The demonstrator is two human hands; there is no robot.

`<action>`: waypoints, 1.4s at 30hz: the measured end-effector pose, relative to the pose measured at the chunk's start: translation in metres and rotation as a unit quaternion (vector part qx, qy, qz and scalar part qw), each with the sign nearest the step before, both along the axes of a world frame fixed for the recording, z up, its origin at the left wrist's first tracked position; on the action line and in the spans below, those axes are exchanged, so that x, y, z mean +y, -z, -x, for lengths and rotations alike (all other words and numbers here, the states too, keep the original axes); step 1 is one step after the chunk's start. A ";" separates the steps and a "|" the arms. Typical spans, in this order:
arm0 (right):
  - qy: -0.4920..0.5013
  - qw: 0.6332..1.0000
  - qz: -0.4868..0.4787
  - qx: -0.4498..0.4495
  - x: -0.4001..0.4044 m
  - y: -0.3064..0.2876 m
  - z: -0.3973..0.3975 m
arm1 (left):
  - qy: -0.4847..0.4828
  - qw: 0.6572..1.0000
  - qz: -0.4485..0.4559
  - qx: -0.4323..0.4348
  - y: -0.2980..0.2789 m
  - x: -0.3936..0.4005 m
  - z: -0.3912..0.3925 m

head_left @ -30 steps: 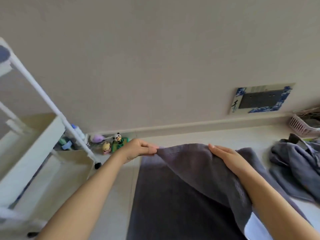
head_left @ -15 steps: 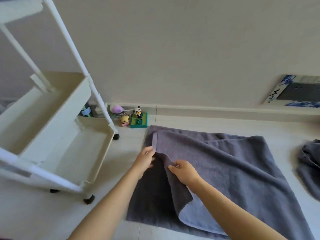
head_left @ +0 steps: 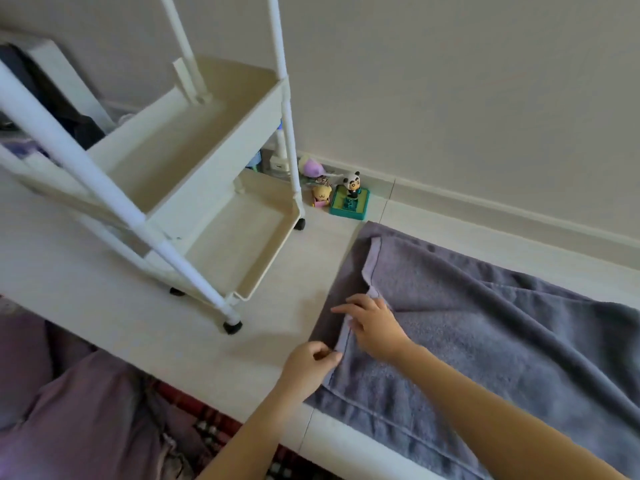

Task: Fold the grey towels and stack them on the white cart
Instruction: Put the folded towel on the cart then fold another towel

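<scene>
Spreading across the floor right of both hands, the grey towel [head_left: 485,341] is half folded; the white cart [head_left: 194,188] stands up-left of the fingers; edges should be aligned while the right hand [head_left: 374,327] presses flat, fingers extended, and the left hand [head_left: 308,367] pinches the hem.

Bare forearms, no sleeves; mauve garment [head_left: 86,420] over lap.
</scene>
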State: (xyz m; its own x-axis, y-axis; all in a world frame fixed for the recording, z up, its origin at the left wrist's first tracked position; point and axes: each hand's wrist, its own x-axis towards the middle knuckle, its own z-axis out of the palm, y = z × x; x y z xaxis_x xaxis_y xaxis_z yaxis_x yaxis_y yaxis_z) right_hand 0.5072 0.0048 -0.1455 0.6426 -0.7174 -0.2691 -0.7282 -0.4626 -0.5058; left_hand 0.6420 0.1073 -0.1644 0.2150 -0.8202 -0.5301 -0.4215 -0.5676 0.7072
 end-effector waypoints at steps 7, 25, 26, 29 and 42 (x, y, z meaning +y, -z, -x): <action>-0.331 0.920 0.106 0.180 -0.037 -0.005 -0.026 | -0.090 0.996 0.022 0.015 -0.014 0.009 -0.004; -0.261 0.928 0.192 0.185 -0.064 -0.001 -0.025 | -0.099 0.944 0.038 -0.313 0.018 0.034 0.002; -0.263 0.922 0.198 0.202 -0.075 -0.007 -0.022 | -0.102 0.942 0.039 -0.318 0.018 0.031 0.004; -0.276 0.907 0.196 0.249 -0.103 -0.025 -0.020 | -0.122 0.937 0.041 -0.324 0.019 0.026 0.003; 0.112 0.946 -0.294 -0.074 -0.216 -0.087 -0.017 | -0.241 0.943 0.045 -0.225 0.011 0.035 0.002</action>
State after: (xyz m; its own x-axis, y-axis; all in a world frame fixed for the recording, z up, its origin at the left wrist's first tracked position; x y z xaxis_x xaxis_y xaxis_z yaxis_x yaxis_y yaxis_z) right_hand 0.5244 -0.2113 -0.0584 0.5549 -0.5942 -0.5823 -0.6749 0.0878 -0.7327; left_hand 0.6395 0.1426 -0.1758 0.7613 -0.6071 -0.2280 -0.3992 -0.7158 0.5730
